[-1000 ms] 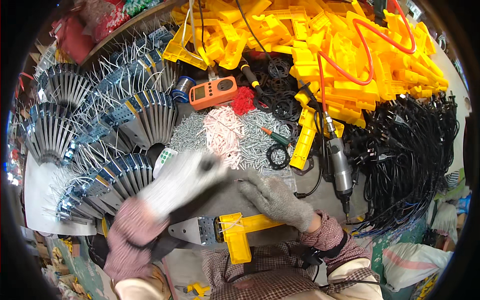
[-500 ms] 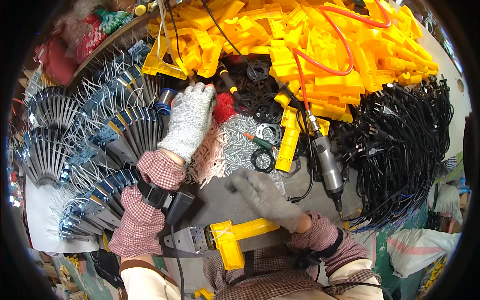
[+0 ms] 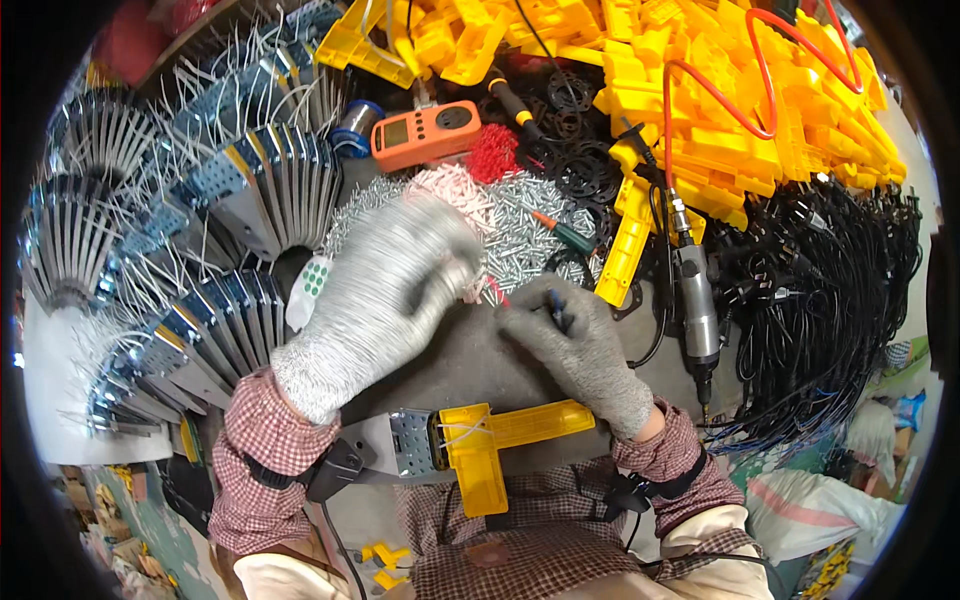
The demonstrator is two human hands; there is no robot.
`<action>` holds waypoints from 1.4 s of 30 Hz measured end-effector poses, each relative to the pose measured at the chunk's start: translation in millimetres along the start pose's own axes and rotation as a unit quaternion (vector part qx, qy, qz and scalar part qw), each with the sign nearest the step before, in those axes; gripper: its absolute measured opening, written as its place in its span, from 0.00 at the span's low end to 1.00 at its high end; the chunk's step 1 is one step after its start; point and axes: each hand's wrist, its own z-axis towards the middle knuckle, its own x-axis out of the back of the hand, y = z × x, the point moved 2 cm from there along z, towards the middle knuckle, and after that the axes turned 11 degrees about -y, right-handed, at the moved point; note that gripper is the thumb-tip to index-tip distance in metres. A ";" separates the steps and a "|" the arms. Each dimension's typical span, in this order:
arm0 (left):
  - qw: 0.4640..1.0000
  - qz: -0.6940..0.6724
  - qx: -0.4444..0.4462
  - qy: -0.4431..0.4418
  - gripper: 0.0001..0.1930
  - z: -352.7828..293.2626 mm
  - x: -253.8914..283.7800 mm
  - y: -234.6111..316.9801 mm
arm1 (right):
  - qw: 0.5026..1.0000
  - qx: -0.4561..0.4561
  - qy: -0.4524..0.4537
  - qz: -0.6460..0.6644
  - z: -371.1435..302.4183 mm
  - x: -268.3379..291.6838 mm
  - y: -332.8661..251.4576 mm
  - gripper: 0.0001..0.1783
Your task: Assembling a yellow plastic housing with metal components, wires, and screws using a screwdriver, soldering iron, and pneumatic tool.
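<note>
My left hand (image 3: 395,275), in a pale grey glove, is over the table by the pile of short pink tubes (image 3: 455,190). Its fingers curl inward and are smeared by motion. To its right my right hand (image 3: 580,345), in a darker grey glove, pinches a small red piece (image 3: 496,290) at its fingertips. A bluish dark bit shows among the right fingers, too small to name. Below both hands, at the table's front edge, lies a yellow plastic casing (image 3: 475,465) joined to a perforated metal plate (image 3: 412,440), with a white wire across it.
Behind the hands lie silver screws (image 3: 515,235), red bits (image 3: 495,153), an orange meter (image 3: 425,135) and a green screwdriver (image 3: 572,236). Metal parts with white wires (image 3: 265,190) stand left. A power driver (image 3: 695,305), black cords (image 3: 820,300) and yellow casings (image 3: 690,110) lie right and behind.
My left hand has come back from the orange meter toward me, uncovering it. My right hand has moved slightly right, its fingers now pinched. The view has shifted a little.
</note>
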 end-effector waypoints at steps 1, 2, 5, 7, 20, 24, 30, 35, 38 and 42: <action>0.975 -0.138 0.099 0.143 0.06 -5.7 -3.4 0.4 | 0.998 -0.038 0.001 0.050 -2.7 0.4 -5.4 0.08; 0.902 -0.270 0.191 0.279 0.06 -13.9 -11.1 2.5 | 0.997 -0.033 0.001 0.069 -4.1 -0.8 -7.8 0.08; 0.850 -0.477 0.201 0.104 0.11 -19.6 -50.4 12.4 | 0.995 -0.023 0.004 0.097 -4.3 -3.3 -8.1 0.09; 0.839 -0.505 0.167 0.115 0.11 -21.9 -63.6 20.5 | 0.996 -0.022 -0.016 0.081 -4.4 -6.8 -8.8 0.11; 0.840 -0.499 0.199 0.079 0.12 -47.1 -66.5 19.5 | 0.983 -0.044 0.038 0.172 -4.8 1.9 -6.3 0.09; 0.789 -0.579 0.189 -0.086 0.17 -32.6 -63.5 36.3 | 0.992 -0.025 0.062 0.107 -1.7 -1.7 -11.2 0.09; 0.951 -0.255 0.170 -0.037 0.10 -29.7 -48.8 24.5 | 0.984 0.120 -0.022 -0.130 -2.5 10.9 -13.5 0.13; 0.993 0.047 0.070 -0.085 0.10 -41.7 -28.6 21.1 | 0.973 0.102 -0.046 -0.201 -1.6 -6.9 -26.3 0.18; 0.976 0.083 0.088 -0.180 0.08 -38.4 -20.2 26.3 | 0.957 0.130 -0.049 -0.253 -0.7 -6.5 -20.6 0.18; 0.976 0.142 0.028 -0.164 0.09 -41.6 -24.5 27.5 | 0.942 0.129 -0.141 -0.276 -4.1 -10.9 -17.8 0.15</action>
